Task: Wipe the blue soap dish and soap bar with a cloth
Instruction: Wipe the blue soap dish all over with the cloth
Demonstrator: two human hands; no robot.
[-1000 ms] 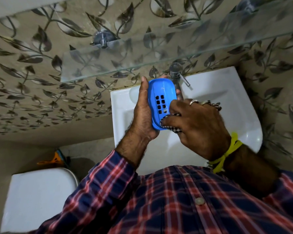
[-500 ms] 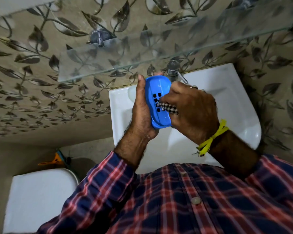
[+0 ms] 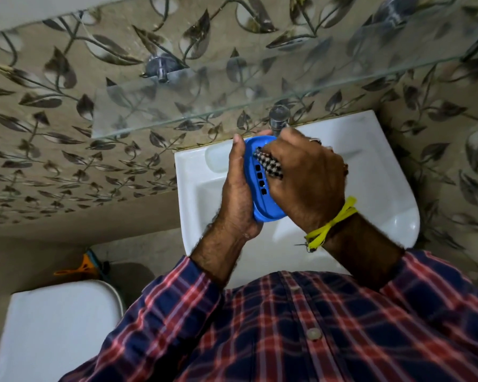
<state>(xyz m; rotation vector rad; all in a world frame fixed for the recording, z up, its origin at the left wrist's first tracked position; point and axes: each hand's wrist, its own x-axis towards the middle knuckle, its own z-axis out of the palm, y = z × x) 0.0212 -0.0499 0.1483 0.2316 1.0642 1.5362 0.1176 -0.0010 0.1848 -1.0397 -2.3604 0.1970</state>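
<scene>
My left hand (image 3: 236,188) grips the blue soap dish (image 3: 262,199) from its left side and holds it upright over the white sink (image 3: 370,161). The dish's inner face with its row of dark drain slots faces my right hand. A black-and-white checked cloth (image 3: 268,164) is bunched in my right hand (image 3: 307,177), which presses it against the upper part of the dish. That hand covers much of the dish's right half. No soap bar shows in this view.
A chrome tap (image 3: 279,118) stands at the sink's back edge, just beyond my hands. A glass shelf (image 3: 193,100) juts from the leaf-patterned tiled wall above the sink. A white toilet tank lid (image 3: 55,326) sits lower left, with an orange brush (image 3: 80,268) behind it.
My right hand has slid the cloth from the lower middle of the dish up towards its top end. The left hand keeps the same grip on the dish.
</scene>
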